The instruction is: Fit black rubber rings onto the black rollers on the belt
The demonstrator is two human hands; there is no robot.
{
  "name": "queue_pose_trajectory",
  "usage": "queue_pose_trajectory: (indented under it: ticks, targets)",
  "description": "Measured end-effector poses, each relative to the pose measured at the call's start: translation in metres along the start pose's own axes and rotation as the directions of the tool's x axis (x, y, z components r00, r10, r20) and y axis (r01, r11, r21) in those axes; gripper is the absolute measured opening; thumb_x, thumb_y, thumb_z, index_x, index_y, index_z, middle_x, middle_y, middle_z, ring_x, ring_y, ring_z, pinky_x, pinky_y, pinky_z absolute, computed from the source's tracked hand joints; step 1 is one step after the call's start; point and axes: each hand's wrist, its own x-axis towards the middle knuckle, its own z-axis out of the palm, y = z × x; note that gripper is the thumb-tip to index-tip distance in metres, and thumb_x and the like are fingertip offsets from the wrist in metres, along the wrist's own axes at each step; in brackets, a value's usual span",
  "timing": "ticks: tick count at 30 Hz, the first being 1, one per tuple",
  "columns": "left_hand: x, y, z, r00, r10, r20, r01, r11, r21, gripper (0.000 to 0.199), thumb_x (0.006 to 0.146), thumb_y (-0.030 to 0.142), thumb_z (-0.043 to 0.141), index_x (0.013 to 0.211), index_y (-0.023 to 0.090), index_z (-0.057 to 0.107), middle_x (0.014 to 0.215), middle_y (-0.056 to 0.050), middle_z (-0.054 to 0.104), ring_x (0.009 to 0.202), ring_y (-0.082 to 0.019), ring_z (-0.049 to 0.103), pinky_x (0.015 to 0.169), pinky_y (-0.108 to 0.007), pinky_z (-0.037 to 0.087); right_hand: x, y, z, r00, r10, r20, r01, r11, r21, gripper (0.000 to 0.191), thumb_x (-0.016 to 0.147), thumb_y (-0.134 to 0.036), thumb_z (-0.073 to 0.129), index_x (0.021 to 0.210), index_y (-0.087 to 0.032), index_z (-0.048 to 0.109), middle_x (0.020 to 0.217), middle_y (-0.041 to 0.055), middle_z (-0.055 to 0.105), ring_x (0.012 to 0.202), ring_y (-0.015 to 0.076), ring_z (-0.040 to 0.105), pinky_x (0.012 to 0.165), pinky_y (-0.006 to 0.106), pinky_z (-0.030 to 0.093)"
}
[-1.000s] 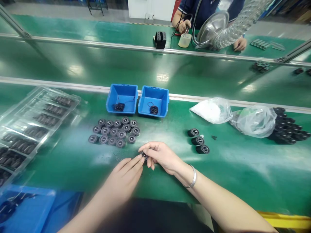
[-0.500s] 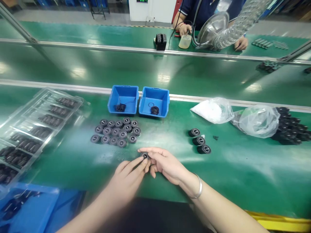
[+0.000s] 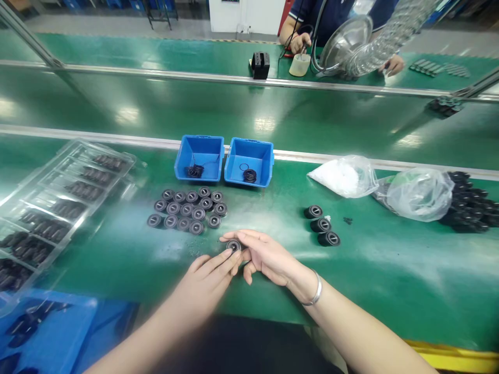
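Green work surface (image 3: 390, 280) is stretching across the head view, with a black round part (image 3: 233, 246) sitting at the clock's centre. The right hand (image 3: 267, 255) is curling closed around its far and right sides, gripping it. The left hand (image 3: 206, 280) is pressing its fingertips against the near side; its thumb is hiding, so whether it is pinching cannot be told. Dark cylinders (image 3: 186, 210) are standing grouped at ten o'clock. Two blue bins (image 3: 200, 171) are holding thin black rings (image 3: 250, 176) at eleven and twelve. A clear compartment tray (image 3: 80, 221) is lying at nine. Three black cylinders (image 3: 328, 238) are lining up near three, while a bag of white material (image 3: 338, 177) is resting at two. Across the bench, another person (image 3: 339, 26) is working at one o'clock.
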Motion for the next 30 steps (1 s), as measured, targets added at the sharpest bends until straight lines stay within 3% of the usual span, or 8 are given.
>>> queue_pose_trajectory:
  ticks: [6, 9, 13, 21, 26, 30]
  targets:
    - [0.006, -0.004, -0.008, 0.997, 0.057, -0.045, -0.058, 0.998, -0.013, 0.03, 0.095, 0.005, 0.041, 0.112, 0.01, 0.065, 0.132, -0.012, 0.063, 0.133, -0.024, 0.049, 0.112, -0.042, 0.032, 0.004, 0.007, -0.001, 0.999, -0.043, -0.034, 0.041, 0.997, -0.069, 0.028, 0.089, -0.042, 0.064, 0.102, -0.018, 0.059, 0.059, -0.0054, 0.056, 0.044, 0.0078, 0.056, 0.035, 0.016, 0.048]
    - [0.005, -0.007, -0.012, 0.997, 0.075, -0.018, -0.074, 0.997, 0.019, 0.031, 0.094, 0.003, 0.039, 0.109, 0.008, 0.066, 0.132, -0.015, 0.063, 0.137, -0.028, 0.044, 0.111, -0.045, 0.033, 0.003, 0.005, 0.001, 0.999, -0.029, -0.027, 0.028, 0.999, -0.041, 0.028, 0.09, -0.042, 0.062, 0.105, -0.019, 0.057, 0.067, -0.0032, 0.059, 0.048, 0.0096, 0.06, 0.036, 0.017, 0.049]
    - [0.0, 0.0, -0.005, 0.997, 0.047, 0.061, -0.051, 0.996, 0.076, 0.035, 0.096, 0.006, 0.034, 0.114, 0.008, 0.065, 0.142, -0.016, 0.054, 0.138, -0.028, 0.042, 0.104, -0.04, 0.037, 0.0, -0.003, 0.002, 1.0, -0.005, 0.006, 0.005, 1.0, -0.002, 0.03, 0.096, -0.044, 0.052, 0.11, -0.018, 0.057, 0.084, 0.0042, 0.065, 0.061, 0.0148, 0.068, 0.038, 0.019, 0.051]
    - [0.0, -0.002, -0.003, 0.994, 0.075, 0.075, -0.08, 0.995, 0.066, 0.033, 0.096, 0.008, 0.037, 0.112, 0.01, 0.066, 0.144, -0.014, 0.052, 0.139, -0.028, 0.04, 0.102, -0.04, 0.035, 0.004, 0.004, 0.001, 0.998, -0.046, -0.039, 0.044, 0.997, -0.064, 0.027, 0.091, -0.042, 0.061, 0.102, -0.019, 0.054, 0.066, -0.0049, 0.058, 0.041, 0.007, 0.056, 0.033, 0.016, 0.047]
    - [0.0, 0.005, 0.0, 0.999, 0.034, 0.004, -0.034, 0.994, 0.101, 0.036, 0.096, 0.006, 0.034, 0.116, 0.008, 0.065, 0.138, -0.015, 0.058, 0.132, -0.024, 0.049, 0.104, -0.038, 0.034, 0.001, 0.007, 0.002, 0.995, -0.095, -0.024, 0.094, 0.995, -0.035, 0.027, 0.094, -0.042, 0.057, 0.108, -0.019, 0.055, 0.082, 0.0015, 0.065, 0.056, 0.012, 0.066, 0.041, 0.021, 0.054]
    - [0.001, 0.009, 0.004, 0.999, 0.014, -0.045, -0.009, 0.995, 0.104, 0.037, 0.097, 0.007, 0.034, 0.116, 0.008, 0.065, 0.136, -0.015, 0.059, 0.131, -0.024, 0.05, 0.106, -0.037, 0.032, 0.002, 0.009, -0.001, 0.995, -0.097, 0.006, 0.097, 0.993, -0.071, 0.022, 0.095, -0.038, 0.054, 0.104, -0.018, 0.055, 0.062, -0.0032, 0.06, 0.045, 0.0093, 0.059, 0.039, 0.018, 0.051]
